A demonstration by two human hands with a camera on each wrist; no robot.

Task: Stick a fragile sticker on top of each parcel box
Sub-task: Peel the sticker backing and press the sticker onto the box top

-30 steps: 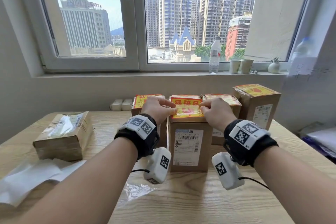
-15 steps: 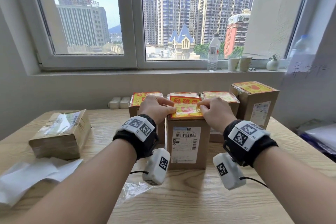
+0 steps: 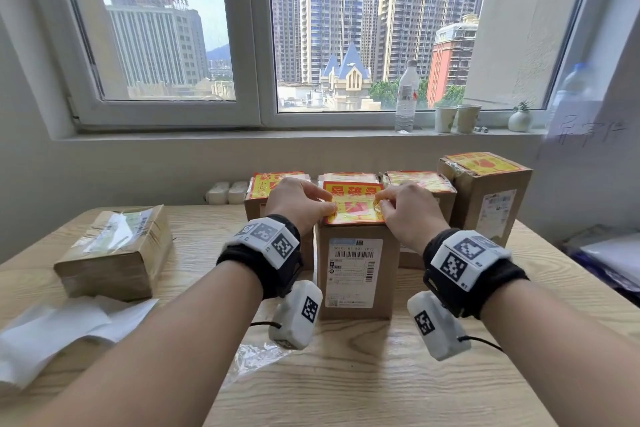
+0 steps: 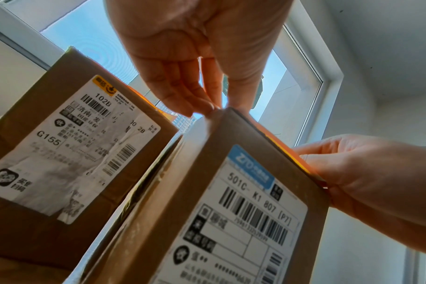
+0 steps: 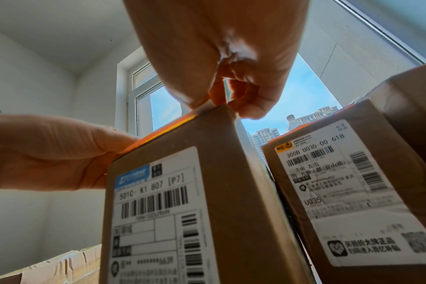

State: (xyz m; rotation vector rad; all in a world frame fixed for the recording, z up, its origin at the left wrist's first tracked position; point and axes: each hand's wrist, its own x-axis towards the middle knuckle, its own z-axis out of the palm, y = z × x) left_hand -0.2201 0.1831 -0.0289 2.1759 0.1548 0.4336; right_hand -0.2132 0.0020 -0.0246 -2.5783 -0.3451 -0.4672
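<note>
A tall brown parcel box [image 3: 356, 274] stands at the middle of the table [image 3: 346, 385], with a red and yellow fragile sticker [image 3: 353, 206] lying on its top. My left hand [image 3: 327, 203] pinches the sticker's left edge, thumb on top. My right hand [image 3: 379, 201] pinches its right edge with a curled forefinger and thumb. In the left wrist view my left hand [image 4: 221, 107] meets the box [image 4: 231, 211] at its top corner. The right wrist view shows my right hand [image 5: 221, 105] on the top edge of the box [image 5: 182, 192].
Several stickered boxes stand behind and beside: left [image 3: 277, 184], right [image 3: 419, 182], far right [image 3: 485, 198]. A flat taped parcel [image 3: 117, 250] without a sticker lies at the left, with white backing paper [image 3: 52, 336] in front. A bottle [image 3: 407, 97] and cups [image 3: 457, 118] stand on the sill.
Both hands have stayed at the sticker's two sides on the front box, with the sticker settled onto the top. Only the head view has shifted a little.
</note>
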